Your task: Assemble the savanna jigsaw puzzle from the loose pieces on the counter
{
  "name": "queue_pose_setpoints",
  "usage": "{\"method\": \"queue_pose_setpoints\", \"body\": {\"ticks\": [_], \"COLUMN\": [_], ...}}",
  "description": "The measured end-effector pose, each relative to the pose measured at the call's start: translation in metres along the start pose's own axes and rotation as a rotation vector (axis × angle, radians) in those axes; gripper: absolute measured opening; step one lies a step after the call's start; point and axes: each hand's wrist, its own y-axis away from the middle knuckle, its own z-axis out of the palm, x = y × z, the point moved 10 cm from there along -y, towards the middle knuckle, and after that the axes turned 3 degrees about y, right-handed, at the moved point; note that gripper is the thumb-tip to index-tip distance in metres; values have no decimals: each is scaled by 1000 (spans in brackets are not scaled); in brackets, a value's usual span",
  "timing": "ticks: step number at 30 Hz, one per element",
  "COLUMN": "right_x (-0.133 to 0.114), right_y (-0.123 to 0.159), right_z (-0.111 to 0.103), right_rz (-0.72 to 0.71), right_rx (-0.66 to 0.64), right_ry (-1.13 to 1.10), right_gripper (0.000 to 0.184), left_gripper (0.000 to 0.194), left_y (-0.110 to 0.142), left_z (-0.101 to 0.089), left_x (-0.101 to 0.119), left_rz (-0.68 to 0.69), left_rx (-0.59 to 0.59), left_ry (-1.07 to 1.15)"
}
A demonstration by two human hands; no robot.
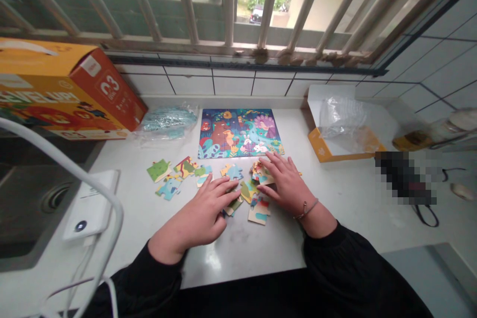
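Note:
Loose jigsaw puzzle pieces lie spread over the white counter, among them a green piece [159, 171], a light blue piece [169, 188] and a cream piece with red and blue [259, 210]. My left hand [208, 211] rests palm down, fingers extended over several pieces that it partly covers. Palm down at the right, my right hand [285, 181] spreads its fingers over a small cluster of pieces [261, 174], touching them. Behind both hands lies an assembled puzzle [240, 133] with animals in a dark blue forest.
An orange puzzle box [40, 94] stands at the left, beside a plastic bag of blue pieces [167, 121]. An open box [331, 146] holding clear plastic sits at the right. A white device [91, 206] with cables lies by the sink [22, 253]. Window bars [186, 5] rise behind.

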Motion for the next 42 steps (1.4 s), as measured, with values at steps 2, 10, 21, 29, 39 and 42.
{"method": "queue_pose_setpoints", "body": {"ticks": [2,10,21,29,39,42], "right_x": [3,73,129,93,92,75], "right_y": [5,40,112,115,107,94], "right_z": [5,8,-13,-32,-22,-26], "right_rz": [25,234,433,275,380,314], "right_rx": [-15,-89,26,145,46,61], "right_ry": [45,213,203,238,314,321], "right_gripper": [67,66,64,70,68,73], "left_gripper": [86,70,62,58,58,57], "left_y": [0,-1,-1,-4,-4,-5], "left_z": [-1,0,2,3,3,3], "left_x": [1,-5,-9,-11,-12,-11], "left_rz": [-3,-27,-32,-70,-50,-42], "left_rx": [-6,-3,16,-36,-9,4], "left_ry": [3,-14,-3,-3,-14,-21]}}
